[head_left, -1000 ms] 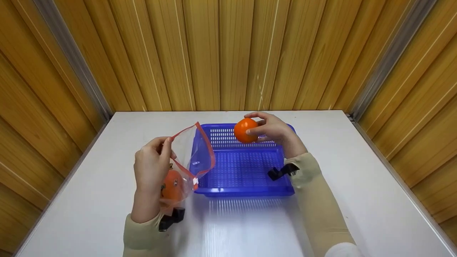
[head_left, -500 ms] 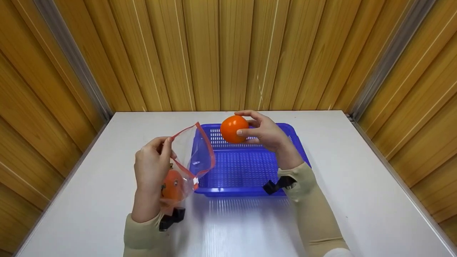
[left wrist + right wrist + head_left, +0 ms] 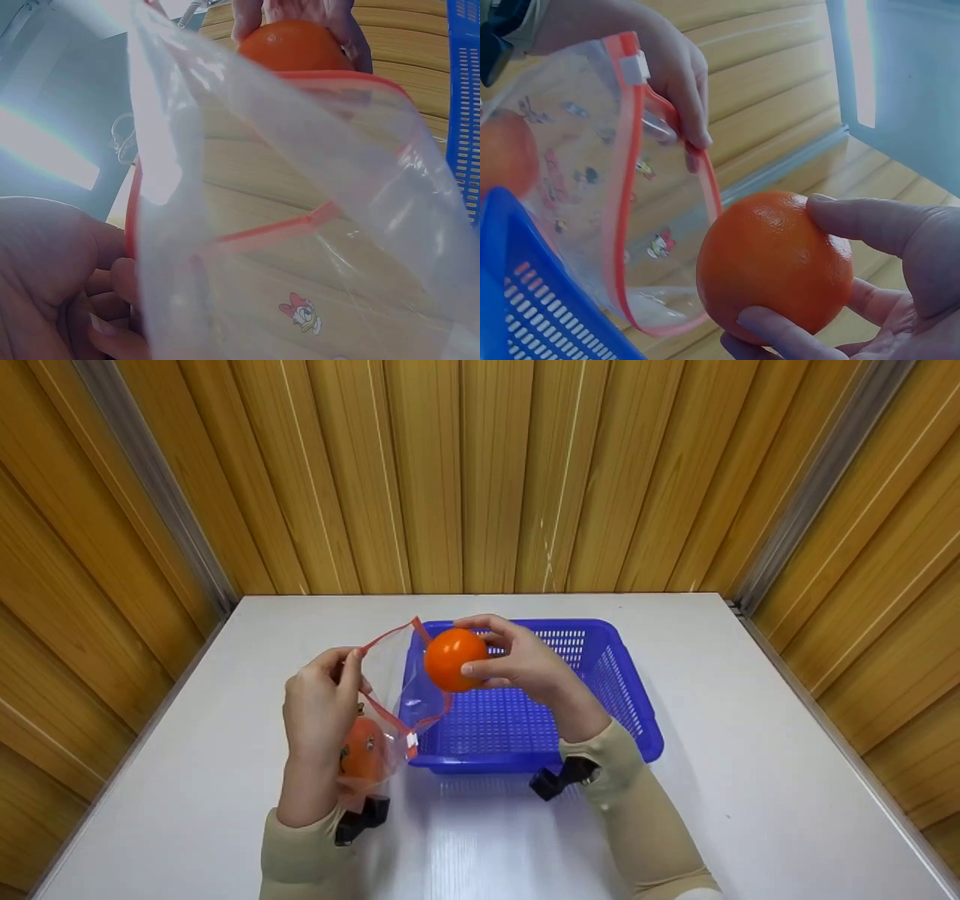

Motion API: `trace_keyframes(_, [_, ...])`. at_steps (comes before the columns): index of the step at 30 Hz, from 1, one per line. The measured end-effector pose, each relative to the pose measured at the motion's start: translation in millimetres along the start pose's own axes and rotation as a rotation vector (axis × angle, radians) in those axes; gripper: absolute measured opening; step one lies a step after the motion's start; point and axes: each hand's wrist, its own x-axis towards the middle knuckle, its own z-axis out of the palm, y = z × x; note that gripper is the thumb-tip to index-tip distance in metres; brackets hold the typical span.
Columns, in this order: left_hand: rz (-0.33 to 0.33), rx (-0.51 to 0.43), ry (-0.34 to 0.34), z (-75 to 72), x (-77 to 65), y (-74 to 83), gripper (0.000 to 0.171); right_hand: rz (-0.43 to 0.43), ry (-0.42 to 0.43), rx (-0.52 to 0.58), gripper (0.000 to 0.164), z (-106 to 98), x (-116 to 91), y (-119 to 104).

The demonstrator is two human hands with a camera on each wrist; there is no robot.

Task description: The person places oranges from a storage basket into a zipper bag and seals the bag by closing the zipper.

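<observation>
My left hand (image 3: 319, 709) pinches the rim of a clear zip bag (image 3: 386, 667) with red edging and a white slider (image 3: 634, 69). The bag's mouth gapes toward the right, and small cartoon prints show on its side. Low inside it rests one orange (image 3: 508, 154), partly behind my left hand in the head view. My right hand (image 3: 517, 660) grips a second orange (image 3: 455, 660) between thumb and fingers. That orange overlaps the bag's mouth in the head view and sits right at its red edge in the right wrist view.
A blue plastic basket (image 3: 649, 735) with slotted walls stands on the white table (image 3: 750, 780), below and behind the right hand. Wood-patterned panels (image 3: 495, 472) enclose the table at the back and sides. Each wrist carries a black camera mount (image 3: 562, 777).
My right hand has carried its orange leftward and slightly down, from over the basket's back to the bag's mouth. The left hand and the bag have stayed nearly still.
</observation>
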Motion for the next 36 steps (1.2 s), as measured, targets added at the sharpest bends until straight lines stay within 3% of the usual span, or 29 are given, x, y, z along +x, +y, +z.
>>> trace_keyframes(14, [-0.054, -0.016, -0.039, -1.3, -1.2, 2.8, 0.030, 0.021, -0.041, -0.132, 0.062, 33, 1, 7])
trace_keyframes(19, [-0.053, -0.020, -0.038, -1.9, -1.4, 3.1, 0.029, 0.021, -0.024, -0.197, 0.062, 38, 1, 11])
trace_keyframes(29, [-0.015, 0.008, 0.000, -1.6, -0.6, 1.2, 0.028, 0.007, -0.040, -0.179, 0.058, 40, -2, 14])
trace_keyframes(36, [-0.028, 0.015, -0.001, -1.0, -0.5, 1.1, 0.028, -0.062, -0.005, -0.225, 0.047, 45, -14, 13])
